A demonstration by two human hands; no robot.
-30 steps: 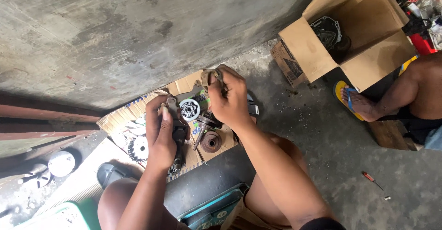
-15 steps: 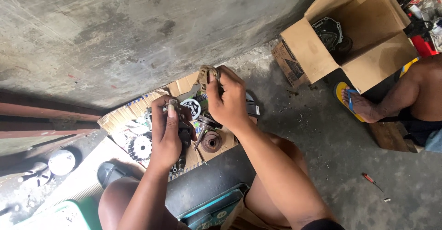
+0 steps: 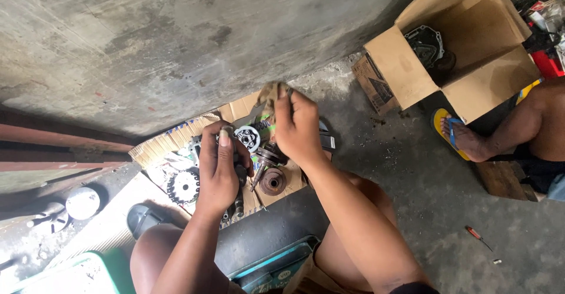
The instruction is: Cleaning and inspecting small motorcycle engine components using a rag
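Knees and forearms fill the near edge, with a teal box (image 3: 273,267) on the floor between the legs. Left hand (image 3: 219,167) sits just ahead, fingers clenched around a dark metal part (image 3: 240,173); exactly what part, cannot tell. Right hand (image 3: 297,130) is a bit farther and higher, fingers pinching a brown rag (image 3: 269,92) at its top. Both hands hover over a cardboard sheet (image 3: 235,110) spread on the concrete floor (image 3: 424,194). On the cardboard: a toothed sprocket (image 3: 183,186) left of the left hand, a round rusty piece (image 3: 272,181) below the right hand, a round silver part (image 3: 248,137) between the two hands, a chain (image 3: 235,207) near the left wrist. White cap (image 3: 82,203) lies far left. Small red screwdriver (image 3: 475,236) lies on the floor to the right, well apart. Farther right, another person's foot (image 3: 468,142) in a yellow sandal. Beyond it an open cardboard box (image 3: 406,70) with a dark engine cover (image 3: 426,44) inside. Concrete wall (image 3: 176,35) at the back.
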